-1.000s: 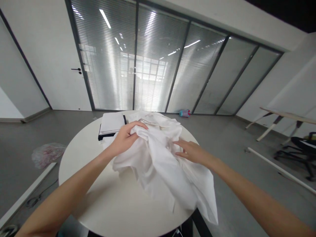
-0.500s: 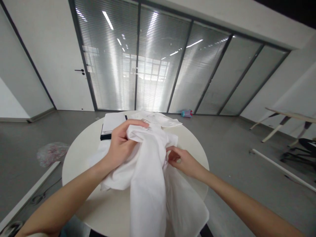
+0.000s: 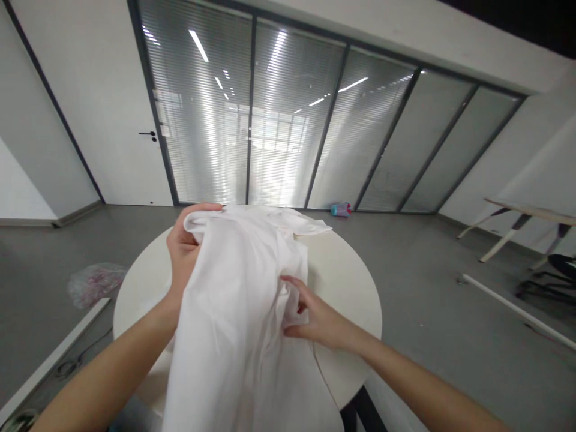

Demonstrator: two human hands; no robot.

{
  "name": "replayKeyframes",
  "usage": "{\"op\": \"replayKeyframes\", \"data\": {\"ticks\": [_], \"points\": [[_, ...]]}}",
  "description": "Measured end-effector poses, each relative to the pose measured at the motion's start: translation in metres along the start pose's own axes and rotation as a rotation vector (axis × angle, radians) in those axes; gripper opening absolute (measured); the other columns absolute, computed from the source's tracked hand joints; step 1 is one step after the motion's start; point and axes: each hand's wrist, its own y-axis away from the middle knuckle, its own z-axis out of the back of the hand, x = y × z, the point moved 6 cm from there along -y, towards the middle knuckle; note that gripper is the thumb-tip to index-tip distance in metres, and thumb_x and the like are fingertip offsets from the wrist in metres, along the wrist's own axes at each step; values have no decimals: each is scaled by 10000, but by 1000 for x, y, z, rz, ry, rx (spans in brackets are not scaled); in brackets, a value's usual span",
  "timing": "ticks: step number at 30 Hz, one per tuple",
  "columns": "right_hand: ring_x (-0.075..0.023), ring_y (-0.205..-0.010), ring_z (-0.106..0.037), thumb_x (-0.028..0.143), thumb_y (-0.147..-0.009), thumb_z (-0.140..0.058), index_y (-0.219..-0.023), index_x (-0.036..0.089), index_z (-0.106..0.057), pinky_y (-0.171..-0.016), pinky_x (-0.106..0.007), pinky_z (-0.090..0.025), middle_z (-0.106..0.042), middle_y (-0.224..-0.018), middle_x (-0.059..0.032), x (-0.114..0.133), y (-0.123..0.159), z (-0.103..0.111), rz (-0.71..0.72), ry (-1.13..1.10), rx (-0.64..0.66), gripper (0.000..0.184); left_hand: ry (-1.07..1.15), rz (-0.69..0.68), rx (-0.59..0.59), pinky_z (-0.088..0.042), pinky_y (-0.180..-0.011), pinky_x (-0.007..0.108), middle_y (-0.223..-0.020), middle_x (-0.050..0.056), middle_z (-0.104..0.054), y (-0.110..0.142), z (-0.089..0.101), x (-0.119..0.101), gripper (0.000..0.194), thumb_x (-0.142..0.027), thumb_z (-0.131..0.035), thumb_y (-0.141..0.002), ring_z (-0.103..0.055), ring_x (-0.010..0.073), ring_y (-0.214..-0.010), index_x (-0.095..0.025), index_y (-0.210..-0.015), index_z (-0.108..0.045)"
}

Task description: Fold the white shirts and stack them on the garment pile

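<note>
A large white garment (image 3: 234,312) hangs between my hands, draping over the round table and down past its near edge. At its upper left corner, my left hand (image 3: 185,243) is closed on a folded edge, fingers behind the cloth. My right hand (image 3: 310,315) is lower, at the garment's right side, thumb and fingers around a bunched fold. Behind it, at the far edge of the table, lies more white cloth (image 3: 310,225); where it parts from the held garment is hard to make out.
The round white table (image 3: 346,282) stands before me. A clear plastic bag (image 3: 95,283) and a white bar (image 3: 54,360) lie on the floor at left. A blue-and-pink container (image 3: 341,209) lies by the glass partition. Another table (image 3: 535,211) stands at right.
My left hand has moved left and slightly up, spreading the garment wider. My right hand has shifted left and a little down. The folded white-and-dark stack is now hidden behind the cloth.
</note>
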Motion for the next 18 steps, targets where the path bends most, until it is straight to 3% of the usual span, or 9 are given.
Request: {"op": "replayKeyframes", "data": {"ticks": [2, 4, 7, 9, 11, 12, 13, 15, 18], "points": [[-184, -874, -619, 239, -720, -704, -1321, 231, -506, -775, -316, -494, -656, -1044, -38, -4, -9, -7, 17, -1, -36, 633, -12, 12, -12, -460, -582, 207, -813, -10, -683, 0, 2, 3, 245, -303, -801, -638, -594, 121, -683, -203, -840, -706], [-172, -784, -613, 245, -737, -638, -1122, 201, -600, -725, -298, -489, -655, -893, -13, -17, -19, 19, 36, 1, -142, 390, -33, -22, -81, -469, -606, 208, -799, -20, -677, -6, 13, 2, 244, -285, -801, -615, -597, 120, -697, -202, -819, -696], [-187, -740, -613, 265, -721, -597, -1006, 193, -603, -693, -312, -492, -650, -852, -17, -55, -22, 108, -31, 113, -477, 295, -41, -122, -277, -486, -665, 215, -750, -49, -650, -23, 42, -6, 220, -268, -785, -590, -596, 111, -713, -204, -770, -676], [-227, -789, -619, 239, -707, -586, -974, 179, -623, -756, -370, -498, -654, -861, -52, -81, -14, 169, -170, 319, -712, 276, -7, -203, -386, -484, -697, 216, -717, -63, -633, -32, 57, -13, 194, -247, -771, -591, -587, 99, -704, -201, -751, -671], [-301, -961, -612, 215, -702, -612, -945, 163, -662, -880, -457, -474, -653, -907, -110, -97, -9, 206, -318, 520, -780, 254, 31, -278, -428, -476, -714, 207, -718, -65, -640, -39, 63, -17, 191, -193, -771, -594, -586, 89, -706, -195, -760, -678], [-329, -1067, -579, 225, -713, -632, -953, 162, -680, -953, -496, -438, -645, -975, -137, -96, -8, 214, -324, 582, -811, 252, 37, -293, -417, -473, -717, 201, -734, -65, -649, -40, 60, -17, 207, -161, -776, -599, -587, 85, -713, -194, -782, -685], [-339, -1159, -535, 255, -733, -652, -983, 169, -691, -1014, -517, -397, -625, -1068, -155, -88, -9, 213, -277, 599, -823, 268, 31, -292, -395, -471, -714, 194, -756, -66, -657, -40, 55, -16, 222, -136, -777, -614, -587, 81, -719, -197, -809, -690], [-315, -1277, -461, 371, -764, -692, -1129, 213, -673, -1084, -503, -352, -539, -1281, -147, -58, -17, 188, -53, 501, -752, 399, -16, -242, -321, -476, -695, 191, -807, -59, -676, -34, 35, -9, 218, -117, -759, -676, -593, 83, -731, -207, -865, -695], [-291, -1381, -377, 472, -630, -838, -1432, 311, -448, -1099, -479, -373, -377, -1504, -90, 1, -38, 101, 258, 157, -288, 906, -90, -164, -133, -504, -692, 222, -909, -21, -713, -12, -11, 1, 185, -129, -672, -791, -632, 116, -779, -212, -954, -692]]}}
